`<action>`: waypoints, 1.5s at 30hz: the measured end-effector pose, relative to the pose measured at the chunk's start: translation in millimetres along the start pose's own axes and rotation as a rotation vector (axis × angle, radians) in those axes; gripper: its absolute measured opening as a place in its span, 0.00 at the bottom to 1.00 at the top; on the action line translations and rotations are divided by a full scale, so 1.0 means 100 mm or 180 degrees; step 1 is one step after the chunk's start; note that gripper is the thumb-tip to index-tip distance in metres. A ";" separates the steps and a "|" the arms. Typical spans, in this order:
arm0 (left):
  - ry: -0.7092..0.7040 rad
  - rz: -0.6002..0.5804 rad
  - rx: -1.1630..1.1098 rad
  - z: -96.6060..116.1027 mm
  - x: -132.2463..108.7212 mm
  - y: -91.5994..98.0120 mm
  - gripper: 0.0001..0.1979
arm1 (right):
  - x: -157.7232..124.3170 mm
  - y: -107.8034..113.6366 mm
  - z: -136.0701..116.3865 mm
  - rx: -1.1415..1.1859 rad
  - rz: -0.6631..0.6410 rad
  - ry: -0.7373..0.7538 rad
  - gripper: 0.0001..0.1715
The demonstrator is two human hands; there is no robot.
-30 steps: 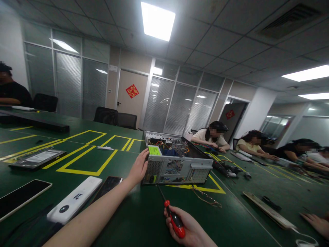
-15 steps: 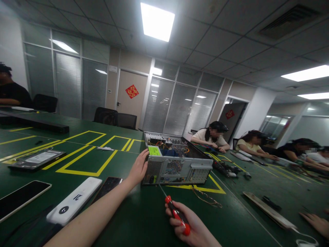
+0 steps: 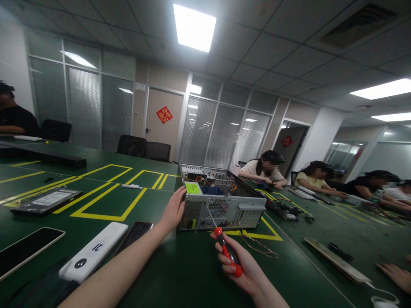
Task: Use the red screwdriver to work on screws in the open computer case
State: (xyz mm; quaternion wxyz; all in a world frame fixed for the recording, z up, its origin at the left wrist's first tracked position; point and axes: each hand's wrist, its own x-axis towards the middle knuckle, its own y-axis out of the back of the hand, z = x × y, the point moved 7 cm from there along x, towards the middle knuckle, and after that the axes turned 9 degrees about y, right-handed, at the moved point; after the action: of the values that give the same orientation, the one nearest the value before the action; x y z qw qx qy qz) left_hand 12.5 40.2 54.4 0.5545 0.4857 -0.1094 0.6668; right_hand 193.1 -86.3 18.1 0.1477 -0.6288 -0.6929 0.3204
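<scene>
An open computer case (image 3: 231,205) lies on the green table with its perforated rear panel facing me. My left hand (image 3: 175,207) grips the case's left rear corner, beside a bright yellow-green label (image 3: 192,188) on the unit inside. In my right hand (image 3: 237,261) is a red-and-black screwdriver (image 3: 228,251), its thin shaft slanting up and left. The tip appears at the upper rear panel, left of the round vent; whether it sits in a screw I cannot tell. Coloured wires show inside the case.
To the left lie a hard drive (image 3: 46,201), a phone (image 3: 30,248), a white device (image 3: 93,252) marked 21 and a dark phone-like slab (image 3: 136,235). Thin cables (image 3: 258,246) lie right of the case. Co-workers (image 3: 266,169) sit along the table's far right.
My right hand has moved slightly right and up. The screwdriver's tip has risen from the case's bottom edge to the upper rear panel. My left hand stays at the corner.
</scene>
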 end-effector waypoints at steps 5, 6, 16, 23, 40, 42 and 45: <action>-0.0008 -0.0005 0.0005 0.00 0.00 0.00 0.22 | 0.00 -0.01 0.00 -0.0057 -0.0021 -0.0020 0.12; -0.0008 -0.0009 0.0005 0.00 0.00 0.00 0.21 | 0.00 -0.02 0.00 -0.0083 -0.0018 -0.0022 0.12; -0.0011 0.0005 0.0016 0.02 0.00 0.01 0.21 | 0.02 0.03 0.02 -0.0230 -0.0011 0.0072 0.14; -0.0012 0.0010 0.0020 0.03 0.00 0.01 0.21 | 0.04 0.04 -0.03 -0.0249 -0.0054 0.0096 0.13; -0.0005 0.0013 -0.0008 0.01 0.00 0.00 0.22 | 0.05 0.06 -0.02 -0.0185 0.0005 0.0095 0.14; 0.0002 0.0008 -0.0017 0.01 0.00 0.00 0.22 | 0.04 0.01 -0.04 -0.0109 -0.0120 0.0048 0.15; 0.0007 -0.0001 -0.0022 0.01 0.00 0.00 0.22 | -0.02 -0.13 -0.10 0.0049 -0.0523 -0.0085 0.19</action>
State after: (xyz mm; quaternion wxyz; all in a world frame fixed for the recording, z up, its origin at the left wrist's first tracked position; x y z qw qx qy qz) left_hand 13.0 39.4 54.9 0.5564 0.4831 -0.1109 0.6669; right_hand 189.3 -86.0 34.1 0.1690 -0.5644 -0.7416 0.3209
